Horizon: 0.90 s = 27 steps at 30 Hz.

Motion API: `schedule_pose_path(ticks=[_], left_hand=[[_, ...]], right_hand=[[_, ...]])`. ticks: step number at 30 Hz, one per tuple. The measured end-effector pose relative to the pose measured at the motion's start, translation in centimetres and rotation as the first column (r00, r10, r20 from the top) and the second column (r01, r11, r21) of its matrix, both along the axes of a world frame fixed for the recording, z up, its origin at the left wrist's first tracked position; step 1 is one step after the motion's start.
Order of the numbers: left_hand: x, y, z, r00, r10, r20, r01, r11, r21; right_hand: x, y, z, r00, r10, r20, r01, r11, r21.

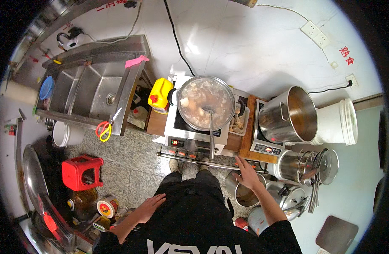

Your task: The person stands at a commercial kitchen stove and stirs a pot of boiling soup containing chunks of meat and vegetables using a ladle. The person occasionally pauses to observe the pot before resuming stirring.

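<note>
My right hand (pixel 247 174) is empty, fingers spread, in front of the counter's edge and above a steel pot on the floor (pixel 245 192). My left hand (pixel 150 207) holds nothing and hangs beside my black shirt, its fingers extended. Ahead of me a wide steel pot (pixel 194 85) stands on an induction cooker (pixel 170 127). Cloudy, foamy liquid with pale pieces (pixel 200 95) fills it. A long-handled ladle (pixel 211 136) leans in the pot, its bowl partly sunk and its handle reaching over the front rim. A tray of pale food pieces (pixel 238 123) sits partly hidden behind the pot's right side.
On the right, a tall stockpot (pixel 272 122) stands on another induction cooker (pixel 267 148). A yellow jug (pixel 161 92) is left of the wide pot. Scissors (pixel 108 127) overhang the steel sink's (pixel 118 125) front edge. A metal rail (pixel 194 162) crosses before my feet; a red stool (pixel 81 173) stands left.
</note>
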State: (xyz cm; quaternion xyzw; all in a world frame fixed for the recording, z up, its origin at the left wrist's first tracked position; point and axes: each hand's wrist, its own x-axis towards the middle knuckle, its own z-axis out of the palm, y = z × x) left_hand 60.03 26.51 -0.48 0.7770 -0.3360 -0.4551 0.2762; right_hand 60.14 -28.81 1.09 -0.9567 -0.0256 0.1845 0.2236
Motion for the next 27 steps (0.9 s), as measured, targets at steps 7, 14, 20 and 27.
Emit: schedule_pose_path(ticks=[7, 14, 20, 27], left_hand=[[-7.5, -1.8, 0.4, 0.986, 0.052, 0.16, -0.061, 0.997, 0.053], [-16.6, -8.9, 0.9, 0.845, 0.534, 0.018, -0.531, 0.843, -0.078], [-20.1, -13.9, 3.0, 0.733, 0.68, -0.006, -0.672, 0.727, 0.143], [-20.8, -16.0, 2.2, 0.763, 0.639, 0.101, -0.646, 0.762, 0.057]], right_hand=[[7.6, 2.7, -4.9, 0.93, 0.235, 0.284, -0.234, 0.972, -0.038], [10.1, 3.6, -9.4, 0.843, 0.419, 0.339, -0.442, 0.897, -0.008], [12.8, 5.0, -9.7, 0.791, 0.495, 0.36, -0.556, 0.827, 0.084], [14.8, 6.9, -10.3, 0.76, 0.584, 0.285, -0.615, 0.788, 0.027]])
